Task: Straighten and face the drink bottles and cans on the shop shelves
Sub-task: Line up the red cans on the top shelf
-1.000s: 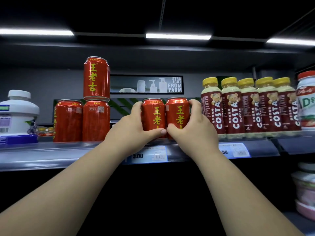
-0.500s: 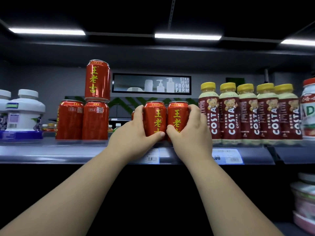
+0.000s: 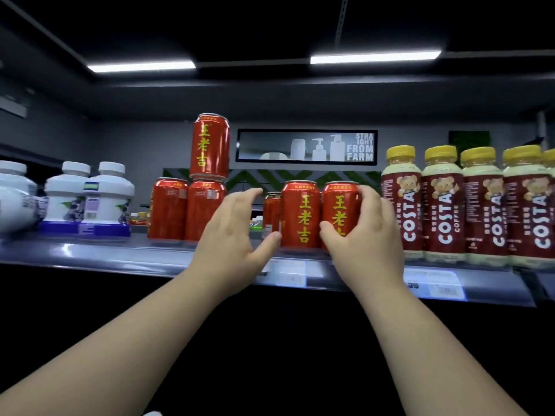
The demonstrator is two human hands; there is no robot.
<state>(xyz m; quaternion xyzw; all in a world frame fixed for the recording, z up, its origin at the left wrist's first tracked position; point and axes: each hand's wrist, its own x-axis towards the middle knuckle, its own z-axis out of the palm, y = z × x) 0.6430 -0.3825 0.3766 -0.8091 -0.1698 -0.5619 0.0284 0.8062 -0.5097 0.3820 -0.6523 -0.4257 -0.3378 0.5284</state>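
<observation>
- While gripping rightmost red metal can [image 3: 341, 205] on grey shelf edge [image 3: 105, 253], right hand [image 3: 369, 244] fingers curled round it: facing step, probably.
- Left hand [image 3: 234, 235] released, fingers spread.
- Next: likely turn backward-facing red cans [image 3: 168, 208] at left.

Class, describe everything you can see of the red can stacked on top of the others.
The top can is red, glossy metal by its look, with a silvery rim and yellow characters facing front. It stands upright on the lower can, left of the wall sign. Neither the left hand nor the right hand touches it.
</observation>
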